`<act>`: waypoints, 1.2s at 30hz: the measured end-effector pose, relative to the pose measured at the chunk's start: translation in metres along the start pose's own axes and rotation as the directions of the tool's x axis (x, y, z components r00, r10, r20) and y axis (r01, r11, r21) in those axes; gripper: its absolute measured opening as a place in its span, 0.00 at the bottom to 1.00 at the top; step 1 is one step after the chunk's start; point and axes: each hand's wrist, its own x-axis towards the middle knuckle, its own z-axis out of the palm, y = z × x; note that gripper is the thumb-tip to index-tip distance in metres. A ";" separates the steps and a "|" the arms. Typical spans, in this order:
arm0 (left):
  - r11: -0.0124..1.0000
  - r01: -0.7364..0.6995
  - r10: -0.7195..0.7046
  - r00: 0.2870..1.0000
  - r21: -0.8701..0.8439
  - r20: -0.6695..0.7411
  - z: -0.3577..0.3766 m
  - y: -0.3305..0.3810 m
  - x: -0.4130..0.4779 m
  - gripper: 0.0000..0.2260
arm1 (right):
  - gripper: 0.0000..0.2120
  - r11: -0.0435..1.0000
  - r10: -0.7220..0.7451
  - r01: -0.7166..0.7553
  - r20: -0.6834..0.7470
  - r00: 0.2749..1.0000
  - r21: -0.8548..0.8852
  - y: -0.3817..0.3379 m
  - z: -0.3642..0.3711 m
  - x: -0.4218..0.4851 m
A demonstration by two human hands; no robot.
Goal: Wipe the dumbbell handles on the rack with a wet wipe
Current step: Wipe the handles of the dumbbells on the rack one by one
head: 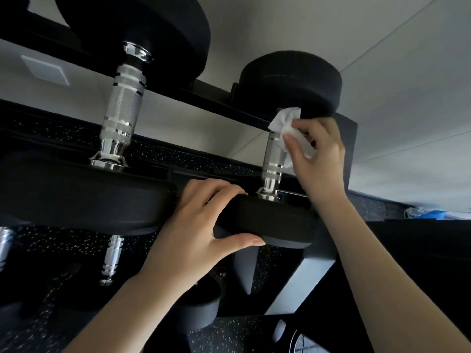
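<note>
A pale wall [382, 47] with a white plate [45, 70] meets black speckled flooring [229, 337].

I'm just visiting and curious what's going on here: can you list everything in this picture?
large dumbbell: one, black ends, chrome handle, upper shelf, left
small dumbbell: one, black ends, chrome handle, upper shelf, right
lower dumbbells: at least two chrome handles, lower left
wet wipe: one, white, against the top of the small dumbbell's handle
rack: one, black, carrying the dumbbells
floor: black with white specks, below the rack
wall plate: one, white, upper left
blue object: one, far right, too blurred to identify
left hand: grips the small dumbbell's near end
right hand: fingers hold the wet wipe
</note>
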 end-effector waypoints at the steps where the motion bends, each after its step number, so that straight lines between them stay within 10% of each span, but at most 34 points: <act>1: 1.000 -0.007 0.007 1.000 0.010 0.000 0.000 0.000 0.000 0.26 | 0.09 1.000 0.008 -0.008 -0.001 1.000 -0.002 -0.001 0.001 0.000; 25: 0.837 -0.117 0.051 0.989 0.534 0.138 -0.006 0.028 -0.038 0.39 | 0.04 0.790 0.546 -0.460 -0.122 0.829 0.406 -0.012 -0.091 -0.118; 36: 0.692 0.012 -0.122 0.987 0.722 0.100 0.064 0.019 -0.145 0.33 | 0.05 0.713 0.480 -0.449 0.093 0.872 0.538 0.000 -0.080 -0.208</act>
